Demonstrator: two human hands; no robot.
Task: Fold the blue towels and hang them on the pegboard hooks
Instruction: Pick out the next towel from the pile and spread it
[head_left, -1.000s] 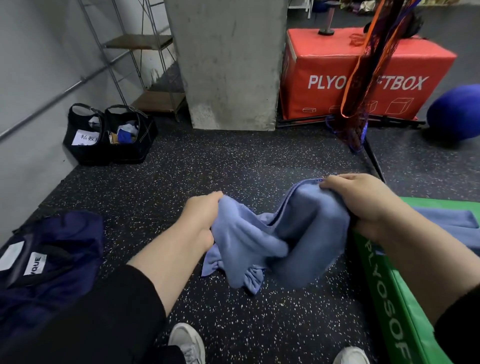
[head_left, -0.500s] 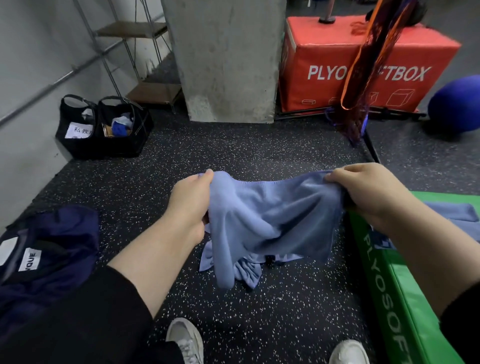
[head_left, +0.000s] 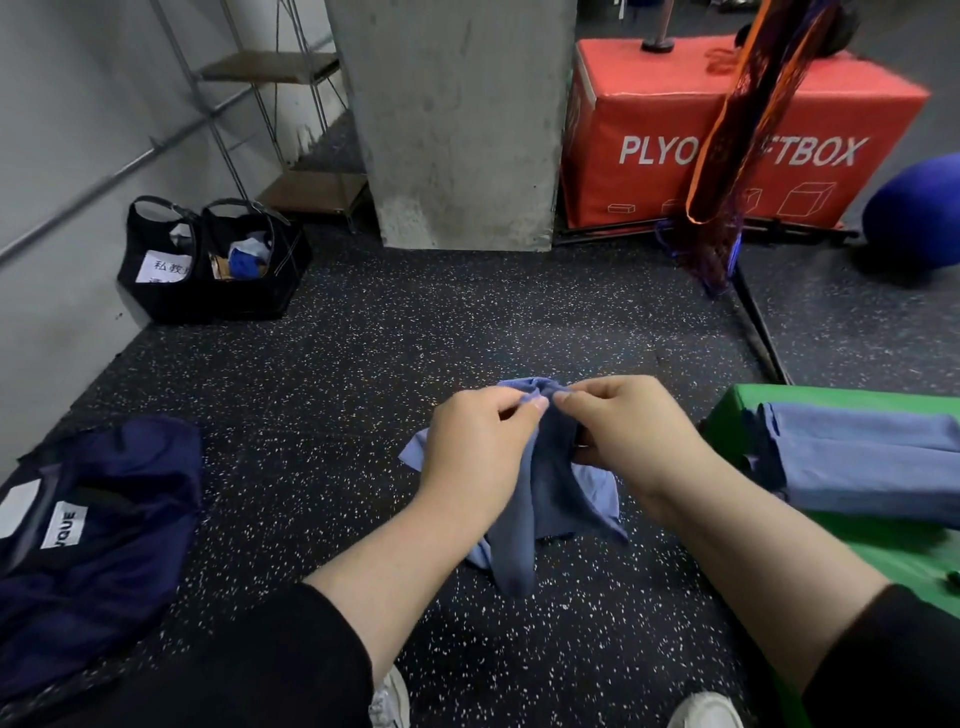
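We note a navy bag (head_left: 88, 525) near left, folded blue towels (head_left: 862, 462) on the green box (head_left: 893, 556) near right, and the red box (head_left: 727, 130) beyond. Since half a second ago the hands have closed together. Left hand (head_left: 478, 447) and right hand (head_left: 628, 431) pinch the blue towel (head_left: 545, 499) hanging between them above the floor (head_left: 363, 374).
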